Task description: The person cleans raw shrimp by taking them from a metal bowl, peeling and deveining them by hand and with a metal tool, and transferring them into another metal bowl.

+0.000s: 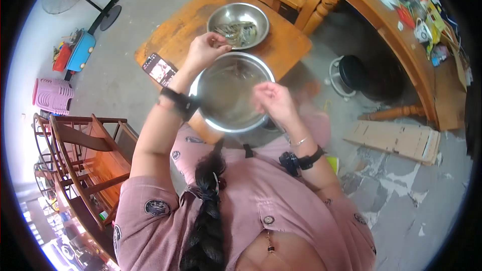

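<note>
Pink shirt (pixel 251 190) of the person lies nearest to the camera, and a black braid (pixel 203 211) hangs down over it. Beyond it, a large metal basin (pixel 227 129) with cloudy water (pixel 223 90) stands at the near part of a wooden table (pixel 175 30). Just behind it is a smaller metal bowl (pixel 238 12), in which grey-green pieces (pixel 243 32) lie in a heap.

Left hand (pixel 207 49) is above the place where the two vessels meet, near the rim of the smaller one. Its fingers are bent, with the tips close together; whether they hold something, I cannot tell. Right hand (pixel 273 100) is over the right side of the basin. It is blurred, its fingers are curled inward, and I cannot tell if anything is between them.

To the left, a phone (pixel 159 70) with lit screen lies at the table's edge.
</note>
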`<act>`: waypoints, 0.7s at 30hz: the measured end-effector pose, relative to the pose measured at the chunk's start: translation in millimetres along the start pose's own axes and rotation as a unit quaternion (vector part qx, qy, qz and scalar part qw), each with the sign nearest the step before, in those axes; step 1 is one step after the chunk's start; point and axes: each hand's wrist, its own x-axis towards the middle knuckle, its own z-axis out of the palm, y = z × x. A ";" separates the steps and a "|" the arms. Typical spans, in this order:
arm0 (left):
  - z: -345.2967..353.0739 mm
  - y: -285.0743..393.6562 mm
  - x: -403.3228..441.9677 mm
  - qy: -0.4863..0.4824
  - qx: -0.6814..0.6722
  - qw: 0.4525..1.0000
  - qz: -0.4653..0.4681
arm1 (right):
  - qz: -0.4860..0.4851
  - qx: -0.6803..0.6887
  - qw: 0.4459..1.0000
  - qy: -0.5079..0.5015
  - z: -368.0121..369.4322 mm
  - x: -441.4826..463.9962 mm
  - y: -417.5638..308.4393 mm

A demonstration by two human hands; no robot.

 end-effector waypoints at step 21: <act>39.7 -64.7 -121.9 0.065 -0.216 0.961 -0.162 | -0.038 -0.169 0.985 -0.005 28.7 1.0 5.8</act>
